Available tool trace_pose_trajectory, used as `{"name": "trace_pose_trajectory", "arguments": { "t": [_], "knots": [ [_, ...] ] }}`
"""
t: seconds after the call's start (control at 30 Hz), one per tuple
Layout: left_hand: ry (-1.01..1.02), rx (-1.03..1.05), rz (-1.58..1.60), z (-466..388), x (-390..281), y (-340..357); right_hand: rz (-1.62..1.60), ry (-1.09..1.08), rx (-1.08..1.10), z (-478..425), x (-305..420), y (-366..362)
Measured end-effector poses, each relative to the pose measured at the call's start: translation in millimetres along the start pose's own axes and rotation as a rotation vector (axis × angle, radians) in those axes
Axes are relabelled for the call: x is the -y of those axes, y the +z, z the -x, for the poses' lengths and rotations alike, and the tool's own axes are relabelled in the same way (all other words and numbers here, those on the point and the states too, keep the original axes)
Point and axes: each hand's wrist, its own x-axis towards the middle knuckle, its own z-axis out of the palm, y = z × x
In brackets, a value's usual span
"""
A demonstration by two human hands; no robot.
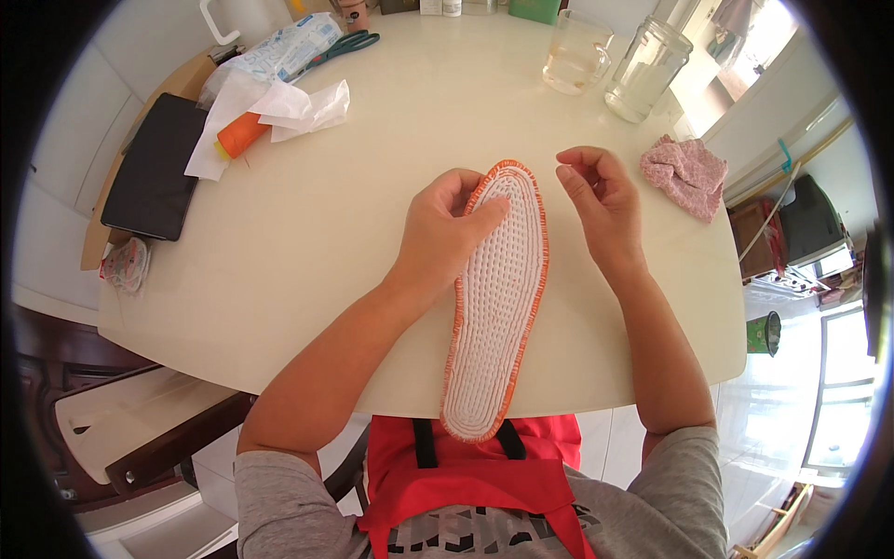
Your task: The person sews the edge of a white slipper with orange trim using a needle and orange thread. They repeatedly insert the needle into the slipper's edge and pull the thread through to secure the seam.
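My left hand [454,223] grips a stitched white shoe insole [496,300] near its upper end, with the thumb on its face. Orange thread binds the insole's whole edge, and its lower end reaches past the table's near edge. To the right of the insole, my right hand [597,189] is raised, apart from it, its fingers curled and thumb near the fingertips. Whether a needle or thread lies between those fingertips is too small to tell. An orange thread spool [243,134] lies on its side at the upper left, partly under white tissue [307,112].
Around the cream table [279,279] stand a glass mug [576,63] and a glass jar [646,70] at the back right, near a folded pink cloth [686,175]. Dark-handled scissors [349,43], a plastic packet [300,45] and a black flat device [157,168] lie at the left.
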Motion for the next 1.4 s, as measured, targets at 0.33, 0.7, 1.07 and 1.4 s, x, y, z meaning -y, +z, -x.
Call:
{"name": "trace_pose_trajectory", "arguments": {
  "t": [0.33, 0.7, 1.07, 1.4],
  "knots": [
    [0.025, 0.031, 0.021, -2, 8, 1, 0.246, -0.486, 0.168, 10, 11, 7],
    [0.045, -0.118, -0.148, -7, 19, -2, 0.149, -0.6, -0.105, 14, 31, 7],
    [0.074, -0.081, -0.073, -6, 17, 4, 0.311, -0.473, 0.124, 10, 6, 18],
    [0.001, -0.173, 0.013, -12, 17, -2, -0.261, -0.205, -0.054, 8, 27, 7]
  ]
}}
